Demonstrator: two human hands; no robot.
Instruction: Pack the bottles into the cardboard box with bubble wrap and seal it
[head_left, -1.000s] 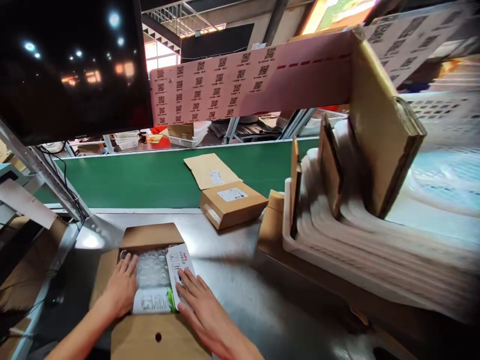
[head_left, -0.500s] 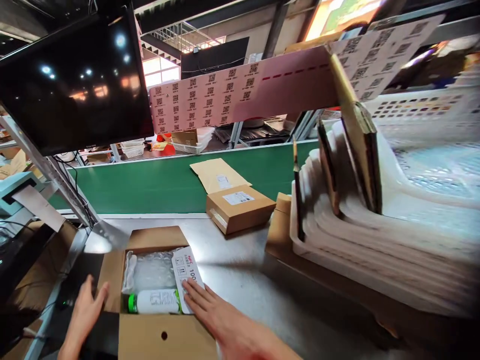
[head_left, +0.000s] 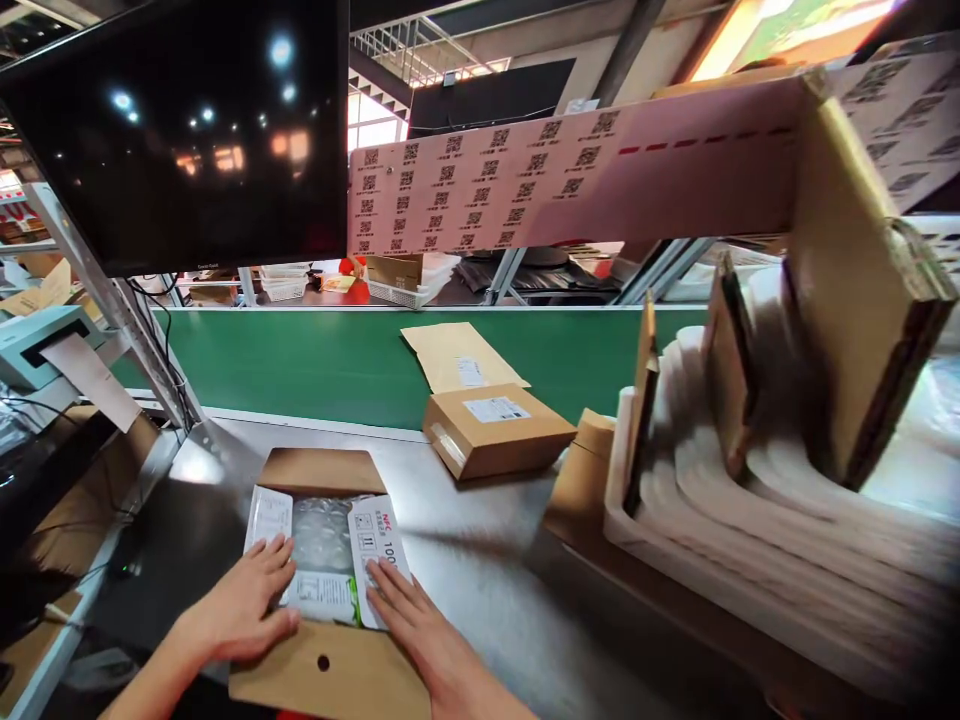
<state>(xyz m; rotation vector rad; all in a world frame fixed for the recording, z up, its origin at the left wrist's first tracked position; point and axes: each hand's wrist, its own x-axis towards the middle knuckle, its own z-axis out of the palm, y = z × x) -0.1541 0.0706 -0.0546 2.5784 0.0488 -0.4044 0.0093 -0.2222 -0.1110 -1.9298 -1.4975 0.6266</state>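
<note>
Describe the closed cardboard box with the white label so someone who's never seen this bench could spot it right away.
Start at the green conveyor belt running across the middle. The closed box sits on the metal table, at the belt's near edge, right of the open box under the hands. Unlike the flat labelled envelope behind it on the belt, it is a sealed carton with height.

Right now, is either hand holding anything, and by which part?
Nothing is lifted. The left hand presses the open box's left flap; the right hand presses its right flap.
</note>
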